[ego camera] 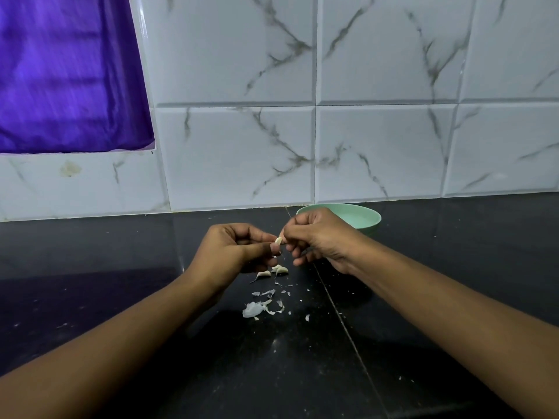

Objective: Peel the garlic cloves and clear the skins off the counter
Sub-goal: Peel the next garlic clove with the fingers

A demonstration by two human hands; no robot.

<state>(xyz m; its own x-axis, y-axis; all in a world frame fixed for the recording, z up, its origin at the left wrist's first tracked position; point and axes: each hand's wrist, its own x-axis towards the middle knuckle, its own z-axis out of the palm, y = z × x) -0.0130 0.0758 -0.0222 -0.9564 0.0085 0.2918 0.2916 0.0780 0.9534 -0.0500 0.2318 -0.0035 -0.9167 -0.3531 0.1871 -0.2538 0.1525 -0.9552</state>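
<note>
Head view: left hand and right hand meet above the black counter, both pinching one garlic clove between their fingertips. Two more cloves lie directly below the hands; loose skins lie scattered nearer the person. Green bowl stands behind the right hand.

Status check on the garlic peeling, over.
Left hand and right hand pinch one garlic clove. Two cloves, skins on counter. Nothing obstructing.
</note>
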